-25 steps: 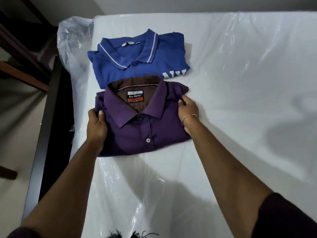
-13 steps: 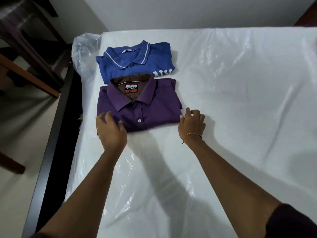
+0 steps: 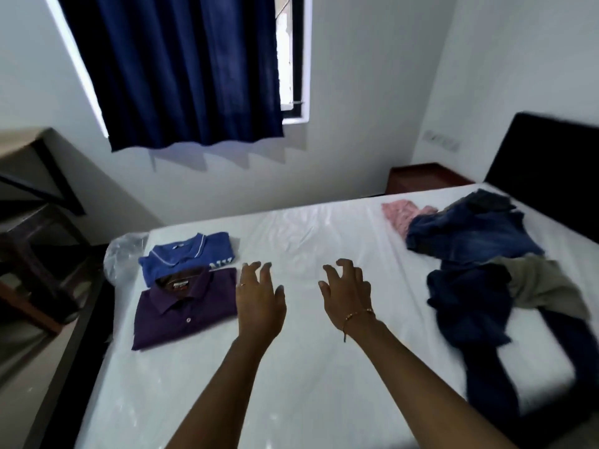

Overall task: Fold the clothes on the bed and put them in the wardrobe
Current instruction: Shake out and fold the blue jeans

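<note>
Both hands hover over the bed (image 3: 291, 384) holding nothing, left hand (image 3: 259, 306) and right hand (image 3: 348, 294) with fingers spread. The folded purple shirt (image 3: 184, 306) and blue shirt (image 3: 188, 256) lie left; unfolded clothes (image 3: 479, 270) are heaped right.

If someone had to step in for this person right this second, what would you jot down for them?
Hands: left hand and right hand both open and empty above the bed.
Done: purple shirt and blue polo shirt lie folded at the bed's left edge.
Left: unfolded heap on the right, with jeans, a pink garment, a dark navy garment and a grey-beige garment. Fold these, then move everything to the wardrobe, which is not in view.
</note>
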